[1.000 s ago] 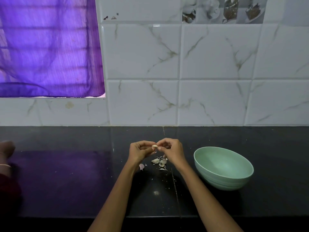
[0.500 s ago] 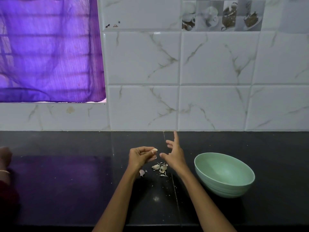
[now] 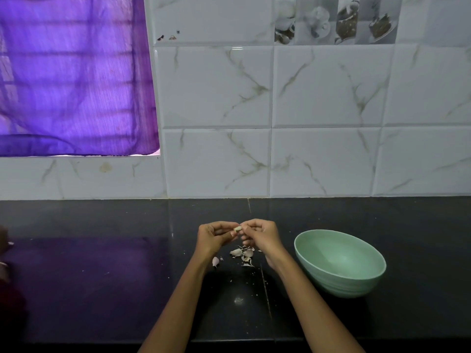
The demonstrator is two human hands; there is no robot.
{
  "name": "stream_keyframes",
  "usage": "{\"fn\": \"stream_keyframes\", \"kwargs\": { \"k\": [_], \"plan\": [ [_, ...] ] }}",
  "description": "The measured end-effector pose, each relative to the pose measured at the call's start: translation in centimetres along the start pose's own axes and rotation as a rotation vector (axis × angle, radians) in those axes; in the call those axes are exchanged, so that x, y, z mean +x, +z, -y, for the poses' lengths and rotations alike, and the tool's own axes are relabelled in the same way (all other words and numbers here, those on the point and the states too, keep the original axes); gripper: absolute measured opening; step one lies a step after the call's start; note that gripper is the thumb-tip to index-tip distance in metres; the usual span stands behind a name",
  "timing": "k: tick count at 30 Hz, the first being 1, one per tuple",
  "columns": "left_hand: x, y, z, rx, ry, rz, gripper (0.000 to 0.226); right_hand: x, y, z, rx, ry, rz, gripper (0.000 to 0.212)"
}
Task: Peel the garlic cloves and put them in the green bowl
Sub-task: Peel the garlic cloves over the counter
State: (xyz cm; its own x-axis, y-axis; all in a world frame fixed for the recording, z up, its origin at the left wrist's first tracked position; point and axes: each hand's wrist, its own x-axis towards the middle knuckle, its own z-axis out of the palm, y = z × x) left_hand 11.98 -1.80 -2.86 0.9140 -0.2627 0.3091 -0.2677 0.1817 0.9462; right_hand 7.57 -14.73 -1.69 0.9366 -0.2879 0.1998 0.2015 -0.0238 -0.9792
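Left hand (image 3: 212,238) is pinching a garlic clove (image 3: 238,228) between thumb and curled fingers, held above the tabletop (image 3: 102,289); right hand (image 3: 260,234) is meeting it from the other side, fingertips closing on the same clove, remaining fingers curled under; both hands are gripping the clove between them, knuckles up, forearms coming in from the bottom edge; clove is pale, mostly hidden by the fingers, so can't tell how much skin is left on it.

Garlic peels (image 3: 242,254) are lying scattered on the black tabletop directly below the hands; a separate pinkish piece (image 3: 215,261) is sitting just left of that pile, near the left wrist; can't tell whether it's skin or an unpeeled clove; fine crumbs are spreading toward the near edge.

Green bowl (image 3: 340,263) is standing upright on the tabletop to the right of the right hand, near but apart from it; no cloves are showing in the visible interior.

Behind: white marble-pattern wall tiles (image 3: 305,110) are backing the tabletop; a purple curtain (image 3: 74,75) is covering the window at upper left, its colour reflecting in the glossy surface; part of another person's hand (image 3: 3,235) is showing at the far left edge, blurred.
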Motion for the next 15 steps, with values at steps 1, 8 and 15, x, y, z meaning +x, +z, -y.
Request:
{"fn": "stream_keyframes", "kwargs": {
  "k": [1, 8, 15],
  "plan": [
    [-0.06, 0.03, -0.04, -0.004, 0.006, 0.0, 0.018, -0.08, 0.02, 0.02, 0.002, 0.001, 0.005, 0.015],
    [-0.32, 0.21, -0.29, 0.049, 0.097, -0.026, 0.012, -0.31, 0.12, 0.22, 0.035, -0.014, 0.023, 0.012],
    [-0.22, 0.13, -0.27, 0.006, 0.079, 0.014, 0.019, -0.42, -0.11, 0.5, 0.111, 0.006, 0.026, 0.009]
  ]
}}
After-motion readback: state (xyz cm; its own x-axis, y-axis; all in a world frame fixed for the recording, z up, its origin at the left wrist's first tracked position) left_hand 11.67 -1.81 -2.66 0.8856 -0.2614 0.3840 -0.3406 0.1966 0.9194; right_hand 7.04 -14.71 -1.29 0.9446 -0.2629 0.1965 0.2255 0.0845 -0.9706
